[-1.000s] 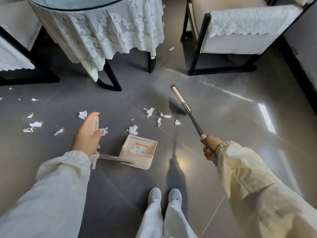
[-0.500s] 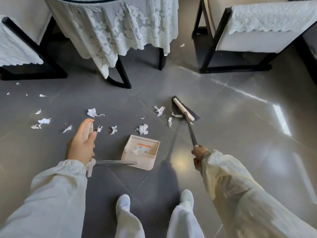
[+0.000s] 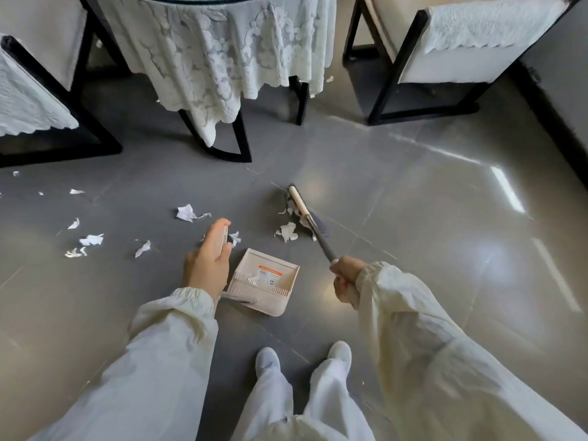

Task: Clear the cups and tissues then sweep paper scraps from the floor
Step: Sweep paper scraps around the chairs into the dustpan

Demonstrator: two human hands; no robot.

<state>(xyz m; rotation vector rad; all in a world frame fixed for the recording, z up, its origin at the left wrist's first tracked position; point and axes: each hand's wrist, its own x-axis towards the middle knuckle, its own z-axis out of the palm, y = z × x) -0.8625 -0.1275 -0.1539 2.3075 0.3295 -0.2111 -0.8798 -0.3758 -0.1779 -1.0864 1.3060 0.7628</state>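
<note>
sweeping is the step in hand. right hand point(image 3: 345, 276) is clenched round the broom point(image 3: 319, 236) shaft; left hand point(image 3: 206, 265) wraps the upright handle of the dustpan point(image 3: 254, 292), thumb laid along it. broom head sits at one o'clock from the pan, with a clump of paper scraps point(image 3: 288, 233) touching its bristles. to do it well, i'd judge: draw short, low strokes toward seven o'clock, pan lip pressed flat to the floor point(image 3: 413, 233) and mouth turned to meet the clump, so nothing slips under. more scraps lie well apart at nine to ten o'clock and need the pan shifted. pan itself shows only an orange-striped label point(image 3: 269, 275), no scraps that i can see.
</note>
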